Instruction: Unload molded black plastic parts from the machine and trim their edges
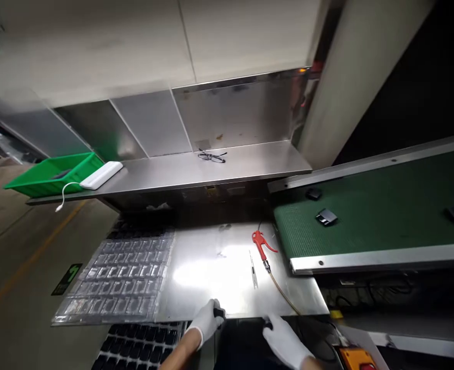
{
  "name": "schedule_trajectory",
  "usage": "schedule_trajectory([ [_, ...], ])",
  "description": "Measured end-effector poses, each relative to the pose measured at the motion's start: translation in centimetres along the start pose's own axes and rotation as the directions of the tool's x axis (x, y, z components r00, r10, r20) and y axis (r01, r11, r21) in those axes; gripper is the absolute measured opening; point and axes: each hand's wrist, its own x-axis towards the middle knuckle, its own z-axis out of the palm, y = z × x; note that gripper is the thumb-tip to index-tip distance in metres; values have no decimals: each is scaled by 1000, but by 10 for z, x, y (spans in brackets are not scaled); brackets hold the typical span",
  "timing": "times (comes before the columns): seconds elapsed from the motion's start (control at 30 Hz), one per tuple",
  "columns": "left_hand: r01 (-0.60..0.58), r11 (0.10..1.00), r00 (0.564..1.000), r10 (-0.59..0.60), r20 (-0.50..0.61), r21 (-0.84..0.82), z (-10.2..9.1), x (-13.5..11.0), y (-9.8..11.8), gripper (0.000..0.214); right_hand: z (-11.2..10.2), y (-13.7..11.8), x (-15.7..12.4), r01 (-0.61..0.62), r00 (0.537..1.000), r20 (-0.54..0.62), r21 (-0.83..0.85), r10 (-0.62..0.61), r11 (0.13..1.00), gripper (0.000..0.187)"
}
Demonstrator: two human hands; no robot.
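Observation:
My left hand [206, 324], in a white glove, grips a small black part [219, 312] at the front edge of the steel table [227, 267]. My right hand [284, 343], also gloved, pinches another small black part [267, 322] at that edge, a short way to the right. Behind the hands, a red air blow gun [260, 241] lies on the steel with a tan hose [283, 293] running toward the front edge. A slim metal tool [253, 270] lies beside it. To the left of the steel lies a clear plastic tray [114, 277] with rows of pockets.
A black tray of parts [138, 344] sits below my left hand. A green conveyor belt [365, 216] with dark parts runs at right. A steel shelf [250, 164] holds eyeglasses [212, 156], a white power bank [101, 174] and a green crate [53, 174].

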Motion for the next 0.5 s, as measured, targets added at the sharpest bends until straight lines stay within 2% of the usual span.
schedule_trajectory([
  [0.1, -41, 998, 999, 41, 9, 54, -30, 31, -26, 32, 20, -58, 44, 162, 987, 28, -153, -159, 975, 45],
  [0.23, -144, 988, 986, 138, 92, 63, -67, 72, -43, 30, 36, -106, 100, 378, 925, 181, -334, -335, 864, 72],
  [0.3, -178, 983, 978, 172, 119, 39, -83, 90, -46, 30, 37, -120, 126, 476, 878, 250, -363, -409, 801, 82],
  [0.4, -183, 983, 981, 184, 65, -28, -97, 108, -51, 37, 33, -131, 156, 558, 828, 280, -339, -485, 757, 88],
  [0.5, -138, 982, 990, 136, -30, -130, -101, 111, -58, 48, 27, -129, 162, 540, 842, 214, -301, -496, 786, 95],
])
